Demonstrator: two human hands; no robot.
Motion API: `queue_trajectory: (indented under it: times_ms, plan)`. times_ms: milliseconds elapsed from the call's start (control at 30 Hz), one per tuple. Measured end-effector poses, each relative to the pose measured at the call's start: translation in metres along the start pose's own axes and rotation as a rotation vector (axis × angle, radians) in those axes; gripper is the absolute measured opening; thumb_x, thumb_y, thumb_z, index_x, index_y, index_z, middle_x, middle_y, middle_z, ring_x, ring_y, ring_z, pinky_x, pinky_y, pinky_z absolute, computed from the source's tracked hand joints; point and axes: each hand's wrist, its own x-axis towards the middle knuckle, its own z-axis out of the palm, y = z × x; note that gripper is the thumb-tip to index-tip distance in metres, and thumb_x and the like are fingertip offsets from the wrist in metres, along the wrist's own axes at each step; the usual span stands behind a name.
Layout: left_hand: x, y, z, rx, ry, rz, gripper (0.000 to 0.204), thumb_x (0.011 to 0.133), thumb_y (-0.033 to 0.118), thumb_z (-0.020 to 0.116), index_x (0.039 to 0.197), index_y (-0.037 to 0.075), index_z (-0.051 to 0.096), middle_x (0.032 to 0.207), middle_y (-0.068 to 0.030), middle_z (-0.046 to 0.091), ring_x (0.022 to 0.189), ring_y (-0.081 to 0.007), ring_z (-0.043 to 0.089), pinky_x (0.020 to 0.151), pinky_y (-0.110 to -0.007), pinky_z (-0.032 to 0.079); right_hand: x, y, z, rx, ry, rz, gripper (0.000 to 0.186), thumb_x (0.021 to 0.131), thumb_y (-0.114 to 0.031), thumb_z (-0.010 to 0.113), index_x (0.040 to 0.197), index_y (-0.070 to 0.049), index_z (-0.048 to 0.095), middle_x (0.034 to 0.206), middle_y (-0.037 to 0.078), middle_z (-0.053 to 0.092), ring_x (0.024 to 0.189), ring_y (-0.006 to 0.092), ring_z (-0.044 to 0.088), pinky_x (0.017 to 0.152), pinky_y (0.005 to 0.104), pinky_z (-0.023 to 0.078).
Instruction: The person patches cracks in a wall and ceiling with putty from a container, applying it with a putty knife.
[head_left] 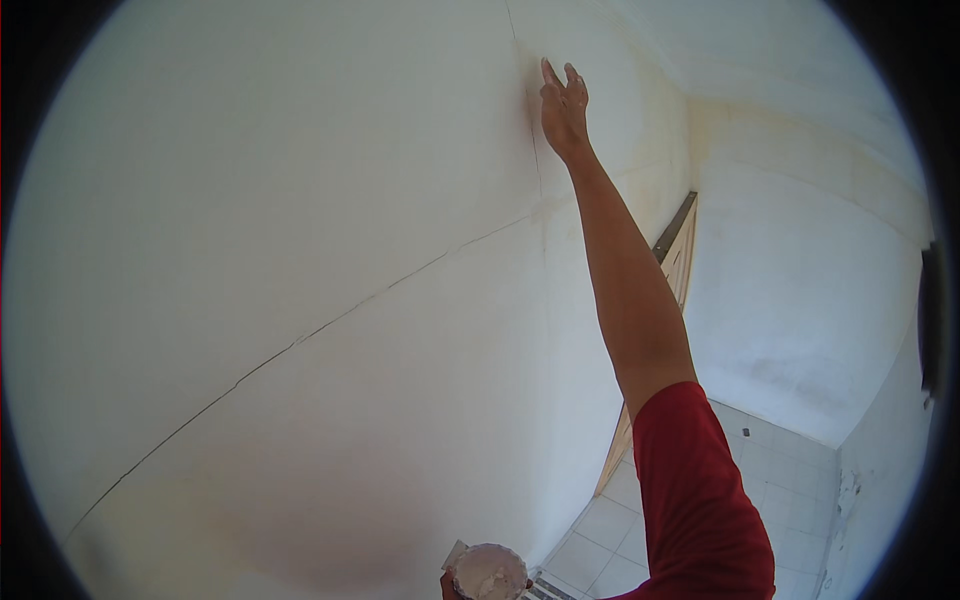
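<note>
Raised hand: We see the person's right hand (566,105) lifted high against a pale wall (300,250), its grip loose, two fingers stretched out and apart and the others bent.
At the fingertips: A thin upright crack (535,150) runs down the plaster just left of the hand; from this angle we cannot tell whether the fingers press on the wall or stop just short of it.
Holding hand: Far below, at the lower edge of the view, the left hand (447,586) is mostly cut off, but we make out fingers closed around a round tub (509,550).
In the tub: We find pale, uneven paste (492,577) inside, directly under the reach of the raised arm.
Beside the tub: A flat, light-coloured piece (455,553), perhaps a scraper blade, juts up between the left hand's fingers and the rim.
Long crack: Below and left of the raised hand, a second crack (236,386) slants down across the wall.
Sleeve: We note a red sleeve (690,480) on the raised arm.
Behind the arm: A wooden door frame (677,235) and a tiled floor (600,535) lie right of and below the raised hand.
</note>
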Motion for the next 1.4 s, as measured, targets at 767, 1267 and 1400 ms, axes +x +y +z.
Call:
queue_trajectory:
  times_ms: [767, 1267, 1400]
  plan:
    - [-0.019, 0.005, 0.023, 0.043, 0.031, 0.008, 0.079, 0.083, 0.061, 0.057, 0.144, 0.013, 0.041, 0.139, -0.0165, 0.049, 0.127, -0.0422, 0.048, 0.100, -0.071, 0.041, -0.002, -0.014, -0.001, 0.037, -0.150, -0.137, 0.055, 0.093, -0.038, 0.035, 0.145, -0.024, 0.051, 0.160, 0.023, 0.018, 0.149, 0.0414, 0.010, 0.119, 0.0511, 0.014]
    - [0.008, -0.008, -0.037, 0.026, -0.077, 0.008, 0.080, 0.082, 0.062, 0.057, 0.143, 0.014, 0.043, 0.140, -0.0159, 0.050, 0.128, -0.0414, 0.048, 0.102, -0.069, 0.041, -0.026, 0.000, -0.014, 0.204, -0.047, -0.198, 0.056, 0.093, -0.033, 0.035, 0.147, -0.021, 0.048, 0.162, 0.022, 0.013, 0.149, 0.0408, 0.005, 0.119, 0.0514, 0.013]
    - [-0.003, -0.009, -0.026, 0.115, -0.134, 0.032, 0.078, 0.082, 0.061, 0.057, 0.142, 0.014, 0.044, 0.139, -0.0162, 0.051, 0.127, -0.0421, 0.049, 0.100, -0.071, 0.041, -0.022, 0.010, -0.017, 0.079, -0.053, 0.056, 0.059, 0.094, -0.037, 0.034, 0.148, -0.018, 0.046, 0.162, 0.021, 0.013, 0.149, 0.0408, 0.004, 0.119, 0.0519, 0.014]
